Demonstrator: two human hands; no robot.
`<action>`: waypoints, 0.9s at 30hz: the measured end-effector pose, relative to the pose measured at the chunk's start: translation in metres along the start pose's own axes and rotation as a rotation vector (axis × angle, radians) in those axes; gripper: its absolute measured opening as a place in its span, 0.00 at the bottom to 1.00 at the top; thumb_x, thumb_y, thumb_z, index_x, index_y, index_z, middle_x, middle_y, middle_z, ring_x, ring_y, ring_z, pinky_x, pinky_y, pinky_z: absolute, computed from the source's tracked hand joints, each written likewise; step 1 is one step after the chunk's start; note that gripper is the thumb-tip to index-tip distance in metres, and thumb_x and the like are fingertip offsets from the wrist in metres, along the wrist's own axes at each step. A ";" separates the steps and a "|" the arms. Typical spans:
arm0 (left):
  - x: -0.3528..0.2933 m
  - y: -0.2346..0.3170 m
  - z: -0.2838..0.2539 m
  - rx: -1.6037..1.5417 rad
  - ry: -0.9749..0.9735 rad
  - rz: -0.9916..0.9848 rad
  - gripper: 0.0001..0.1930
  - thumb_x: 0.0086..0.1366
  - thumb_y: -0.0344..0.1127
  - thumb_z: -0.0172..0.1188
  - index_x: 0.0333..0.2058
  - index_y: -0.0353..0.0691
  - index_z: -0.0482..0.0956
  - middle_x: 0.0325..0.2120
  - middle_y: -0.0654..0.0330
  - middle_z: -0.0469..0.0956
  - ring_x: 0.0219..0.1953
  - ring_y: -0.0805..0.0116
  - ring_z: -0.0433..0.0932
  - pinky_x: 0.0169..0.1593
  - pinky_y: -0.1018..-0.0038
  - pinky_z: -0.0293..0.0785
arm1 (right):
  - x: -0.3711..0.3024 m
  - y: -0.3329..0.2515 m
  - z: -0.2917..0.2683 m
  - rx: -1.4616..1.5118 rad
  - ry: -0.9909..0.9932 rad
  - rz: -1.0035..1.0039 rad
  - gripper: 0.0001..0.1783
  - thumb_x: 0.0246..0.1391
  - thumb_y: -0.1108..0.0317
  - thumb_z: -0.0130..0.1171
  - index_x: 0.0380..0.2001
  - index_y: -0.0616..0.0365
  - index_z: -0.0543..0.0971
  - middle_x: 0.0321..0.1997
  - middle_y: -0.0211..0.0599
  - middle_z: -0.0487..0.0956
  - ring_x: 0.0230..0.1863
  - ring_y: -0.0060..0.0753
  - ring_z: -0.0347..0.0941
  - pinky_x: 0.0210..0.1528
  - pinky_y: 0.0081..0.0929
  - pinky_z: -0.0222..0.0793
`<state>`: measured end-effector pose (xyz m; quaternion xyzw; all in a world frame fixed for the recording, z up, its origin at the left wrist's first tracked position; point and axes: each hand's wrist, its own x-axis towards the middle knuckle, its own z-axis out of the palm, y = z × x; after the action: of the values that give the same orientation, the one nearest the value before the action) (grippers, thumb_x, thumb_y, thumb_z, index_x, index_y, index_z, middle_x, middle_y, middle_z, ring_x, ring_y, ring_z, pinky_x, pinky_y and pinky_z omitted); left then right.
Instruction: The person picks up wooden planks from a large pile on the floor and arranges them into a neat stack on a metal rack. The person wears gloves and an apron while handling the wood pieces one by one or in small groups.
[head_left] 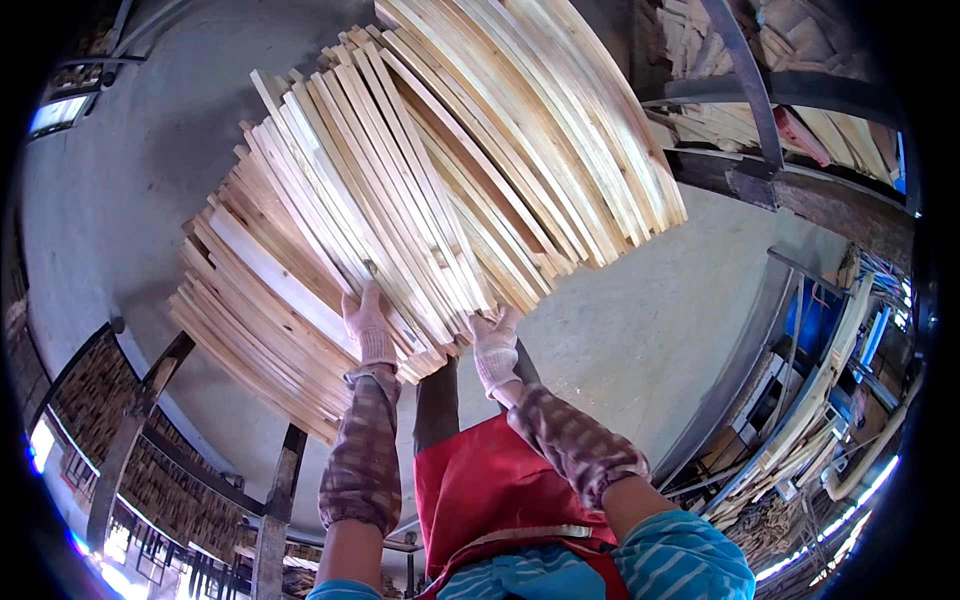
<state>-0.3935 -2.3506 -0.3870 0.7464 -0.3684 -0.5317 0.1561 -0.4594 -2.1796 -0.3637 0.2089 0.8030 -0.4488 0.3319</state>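
Note:
Long pale wooden strips lie side by side in a wide fanned pile before me. My left hand (369, 325), in a light knitted glove, grips the left side of a bundle of narrow strips (385, 200) close to its near end. On the bundle's right edge, my gloved right hand (494, 350) holds the near ends, its thumb side toward the wood. The bundle rests at a slant over the other strips. More strips (265, 285) spread out to the left, and longer boards (570, 120) lie to the right. Some fingertips are hidden against the wood.
Grey concrete floor (630, 310) surrounds the pile. At upper right stands a dark metal rack (750, 90) with wood pieces. Lumber and scraps (800, 430) are heaped at right. Metal posts (275, 500) and stacked wood (95, 385) stand at lower left.

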 end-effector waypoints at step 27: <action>0.061 -0.012 -0.098 0.610 0.330 0.028 0.49 0.51 0.40 0.69 0.70 0.44 0.54 0.61 0.46 0.69 0.62 0.43 0.70 0.66 0.58 0.68 | 0.104 -0.046 -0.027 0.030 -0.361 -0.366 0.22 0.65 0.63 0.63 0.58 0.62 0.79 0.53 0.32 0.82 0.51 0.24 0.77 0.54 0.23 0.73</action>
<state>-0.2899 -2.4018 -0.3986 0.8293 -0.4906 -0.2671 -0.0096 -0.5701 -2.1755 -0.4022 -0.0184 0.7483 -0.5432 0.3803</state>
